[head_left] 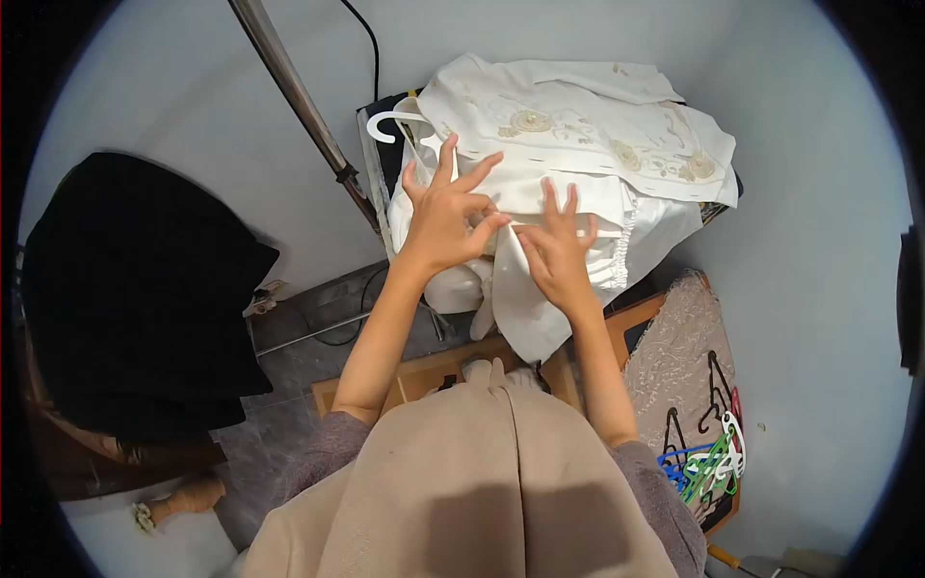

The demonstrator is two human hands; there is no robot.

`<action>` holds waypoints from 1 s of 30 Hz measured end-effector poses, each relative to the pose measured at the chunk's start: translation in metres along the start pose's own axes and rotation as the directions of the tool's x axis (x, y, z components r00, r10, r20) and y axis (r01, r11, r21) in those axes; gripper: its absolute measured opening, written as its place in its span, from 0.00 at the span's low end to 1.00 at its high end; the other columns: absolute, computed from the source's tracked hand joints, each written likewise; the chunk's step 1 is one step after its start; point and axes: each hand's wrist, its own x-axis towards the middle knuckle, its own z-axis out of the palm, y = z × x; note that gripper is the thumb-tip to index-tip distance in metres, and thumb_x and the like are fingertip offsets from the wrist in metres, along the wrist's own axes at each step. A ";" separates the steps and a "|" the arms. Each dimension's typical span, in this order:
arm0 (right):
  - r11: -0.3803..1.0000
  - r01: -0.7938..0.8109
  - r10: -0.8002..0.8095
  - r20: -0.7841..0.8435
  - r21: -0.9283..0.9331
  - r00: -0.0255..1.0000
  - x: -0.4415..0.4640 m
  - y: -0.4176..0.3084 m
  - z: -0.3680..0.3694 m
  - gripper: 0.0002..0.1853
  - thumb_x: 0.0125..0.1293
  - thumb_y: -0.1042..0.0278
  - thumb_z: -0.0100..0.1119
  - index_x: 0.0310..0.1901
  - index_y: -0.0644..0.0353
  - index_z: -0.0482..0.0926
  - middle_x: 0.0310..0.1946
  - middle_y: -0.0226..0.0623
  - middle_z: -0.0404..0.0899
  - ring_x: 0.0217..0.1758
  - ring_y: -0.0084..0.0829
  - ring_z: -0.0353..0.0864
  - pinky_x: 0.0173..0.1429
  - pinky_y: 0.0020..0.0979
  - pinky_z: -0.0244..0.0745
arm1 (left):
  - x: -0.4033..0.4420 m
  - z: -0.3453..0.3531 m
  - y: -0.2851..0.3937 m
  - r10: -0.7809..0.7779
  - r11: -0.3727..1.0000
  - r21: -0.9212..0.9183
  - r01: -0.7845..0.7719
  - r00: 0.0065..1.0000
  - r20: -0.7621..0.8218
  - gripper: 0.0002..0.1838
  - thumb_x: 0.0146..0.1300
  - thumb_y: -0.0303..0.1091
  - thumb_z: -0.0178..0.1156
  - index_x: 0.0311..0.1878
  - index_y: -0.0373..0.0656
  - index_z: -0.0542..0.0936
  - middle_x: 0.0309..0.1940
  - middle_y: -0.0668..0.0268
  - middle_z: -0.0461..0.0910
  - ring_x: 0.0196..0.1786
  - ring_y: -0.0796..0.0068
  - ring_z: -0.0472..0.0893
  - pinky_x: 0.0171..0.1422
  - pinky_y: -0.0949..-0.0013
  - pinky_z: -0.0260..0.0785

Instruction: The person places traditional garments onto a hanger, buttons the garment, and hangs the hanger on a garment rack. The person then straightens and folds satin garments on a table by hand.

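Observation:
A white garment with beige flower embroidery [597, 106] lies spread over a pile of white cloth in front of me. At its near side, a plain white fabric panel [530, 308] hangs down. My left hand [453, 217] pinches the top of this panel between thumb and index finger, its other fingers spread. My right hand [557, 250] pinches the same fabric just to the right, its remaining fingers raised. The fingertips of the two hands are close together. A white hanger [383, 125] sticks out at the garment's left end, mostly hidden under cloth.
A metal pole [299, 96] slants down left of the pile. Black cloth [145, 299] drapes over something at far left. On the right, several plastic hangers [708, 462] rest on a patterned grey-beige surface [674, 356]. Walls stand close behind and to the right.

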 end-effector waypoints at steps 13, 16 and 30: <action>0.972 -0.166 0.116 -0.276 -0.167 0.954 -0.046 0.010 0.033 0.27 0.48 0.50 0.72 0.53 0.42 0.81 0.74 0.56 0.41 0.77 0.57 0.34 0.65 0.65 0.30 | 0.017 0.035 -0.021 -0.074 0.996 -0.034 0.081 0.985 0.154 0.23 0.52 0.57 0.64 0.18 0.47 0.82 0.60 0.66 0.75 0.75 0.45 0.47 0.65 0.28 0.23; 0.973 -0.226 0.204 -0.278 -0.051 0.939 -0.040 0.010 0.025 0.26 0.47 0.54 0.72 0.52 0.39 0.82 0.74 0.53 0.44 0.76 0.57 0.35 0.64 0.66 0.30 | 0.010 0.031 -0.036 -0.069 0.981 -0.153 0.118 0.953 0.296 0.24 0.52 0.59 0.64 0.20 0.47 0.81 0.62 0.63 0.74 0.74 0.42 0.46 0.66 0.28 0.24; 0.985 0.170 -0.167 -0.143 0.012 0.976 -0.067 -0.003 0.034 0.26 0.39 0.61 0.74 0.45 0.30 0.84 0.72 0.41 0.55 0.78 0.49 0.39 0.70 0.54 0.26 | -0.008 0.005 -0.044 -0.297 0.946 0.200 0.254 0.928 0.224 0.18 0.53 0.57 0.62 0.34 0.56 0.87 0.67 0.53 0.65 0.75 0.41 0.43 0.64 0.24 0.25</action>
